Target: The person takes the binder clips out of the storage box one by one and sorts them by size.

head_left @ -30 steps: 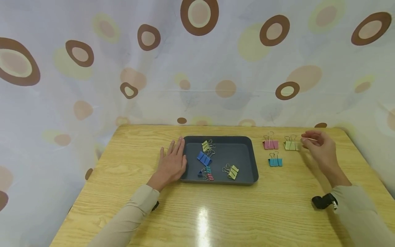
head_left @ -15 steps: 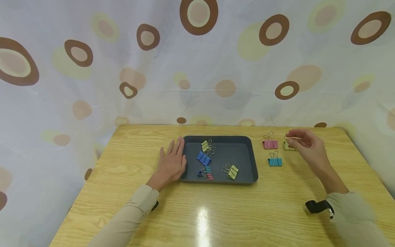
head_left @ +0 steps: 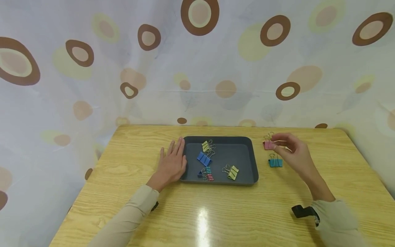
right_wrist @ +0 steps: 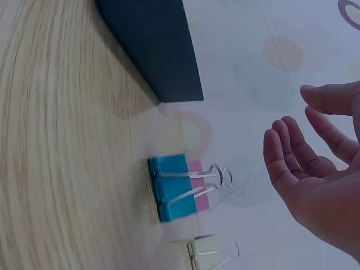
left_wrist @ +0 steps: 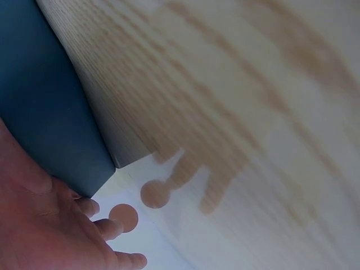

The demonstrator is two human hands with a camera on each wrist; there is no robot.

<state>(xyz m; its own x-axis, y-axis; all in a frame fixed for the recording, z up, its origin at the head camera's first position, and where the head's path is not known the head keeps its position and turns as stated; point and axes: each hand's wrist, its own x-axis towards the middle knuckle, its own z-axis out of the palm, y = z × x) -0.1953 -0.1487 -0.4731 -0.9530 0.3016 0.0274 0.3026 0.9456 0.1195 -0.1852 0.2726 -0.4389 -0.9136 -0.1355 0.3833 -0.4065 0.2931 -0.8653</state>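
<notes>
Three binder clips [right_wrist: 173, 197], teal, pink and pale yellow, stand on the desk [head_left: 247, 212] near a tray [head_left: 228, 151]; the right grip [head_left: 294, 156] hovers unclenched, thumb and fingers parted; the left grip [head_left: 170, 166], straight-fingered, touches the tray.

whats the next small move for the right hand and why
Probably bring the right hand across to the yellow binder clip lying apart from the others in the dark tray. The right wrist view shows that hand holding nothing, that clip is the tray's nearest to it, and the left hand lies along the opposite edge, perhaps steadying the tray.
</notes>
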